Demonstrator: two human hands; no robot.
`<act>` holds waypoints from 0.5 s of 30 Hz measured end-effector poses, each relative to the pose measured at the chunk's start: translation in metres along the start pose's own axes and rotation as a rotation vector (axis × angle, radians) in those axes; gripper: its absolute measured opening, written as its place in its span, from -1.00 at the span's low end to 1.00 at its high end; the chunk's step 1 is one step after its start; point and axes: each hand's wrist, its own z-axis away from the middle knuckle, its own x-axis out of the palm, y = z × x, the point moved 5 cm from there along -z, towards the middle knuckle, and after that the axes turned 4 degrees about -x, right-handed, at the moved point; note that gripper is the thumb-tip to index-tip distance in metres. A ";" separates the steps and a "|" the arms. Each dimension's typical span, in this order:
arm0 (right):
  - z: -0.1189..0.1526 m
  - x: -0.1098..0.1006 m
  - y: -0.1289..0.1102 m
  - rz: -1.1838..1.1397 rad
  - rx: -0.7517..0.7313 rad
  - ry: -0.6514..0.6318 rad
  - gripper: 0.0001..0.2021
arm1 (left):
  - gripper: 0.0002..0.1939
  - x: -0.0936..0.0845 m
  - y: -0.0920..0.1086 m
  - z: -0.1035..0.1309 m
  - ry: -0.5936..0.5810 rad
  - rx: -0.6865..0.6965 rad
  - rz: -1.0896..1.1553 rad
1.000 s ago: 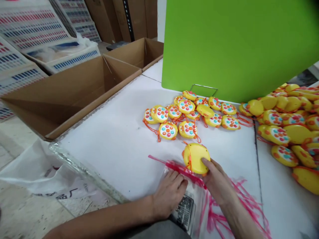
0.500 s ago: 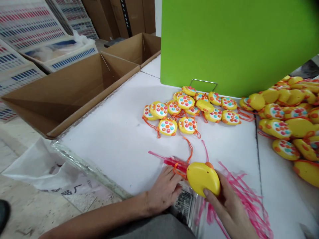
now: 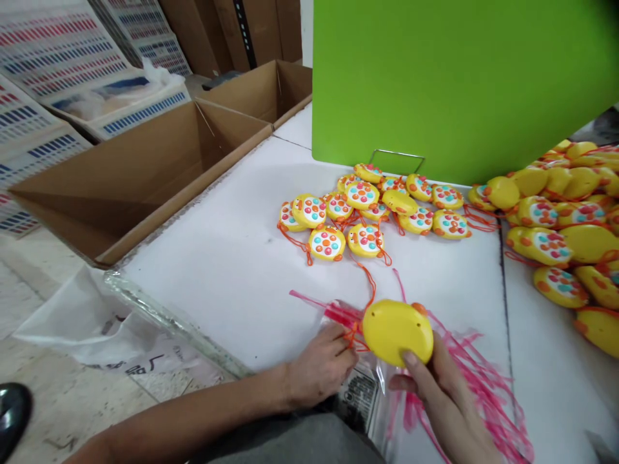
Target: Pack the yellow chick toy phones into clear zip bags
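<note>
A yellow oval toy point(image 3: 397, 332) with orange feet is in my right hand point(image 3: 442, 393), its plain yellow side up, thumb on its lower edge. An orange cord point(image 3: 356, 335) runs from the toy's left end to the curled fingertips of my left hand point(image 3: 322, 364), which pinch it. Under these fingers lie pink ribbon strips point(image 3: 343, 314) and a clear plastic bag point(image 3: 380, 380) with a dark printed label point(image 3: 358, 394); the fingertips are partly hidden. A loose pile of pink ribbons point(image 3: 478, 380) lies beside and beneath my right hand.
Several similar toys with coloured dots point(image 3: 327, 243) lie mid-table before a green panel point(image 3: 435, 84). A large heap of toys point(image 3: 590, 241) is at the right. Open cardboard boxes point(image 3: 159, 174) stand along the table's left edge, with white baskets point(image 3: 130, 106) behind. A white bag point(image 3: 91, 322) lies on the floor.
My right hand has raised the toy slightly and shifted it a little right. My left hand stays beside the cord. The whole view has shifted slightly.
</note>
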 end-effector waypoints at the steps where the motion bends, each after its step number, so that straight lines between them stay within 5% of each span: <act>1: -0.004 0.007 -0.003 0.028 -0.052 0.007 -0.45 | -0.81 -0.001 0.002 0.000 0.007 0.039 -0.015; 5: -0.009 0.028 -0.008 0.343 -0.278 -0.036 -0.50 | -0.73 -0.016 0.008 0.000 0.037 0.106 0.010; 10: -0.002 0.018 0.009 0.522 -0.287 -0.071 -0.47 | -0.77 -0.035 0.005 0.005 0.038 0.092 0.083; 13: 0.002 0.010 0.014 0.581 -0.293 -0.071 -0.48 | -0.81 -0.053 -0.007 0.012 0.160 0.008 0.156; 15: 0.003 0.009 0.014 0.623 -0.334 -0.092 -0.46 | -0.81 -0.066 -0.022 0.014 0.263 -0.167 0.229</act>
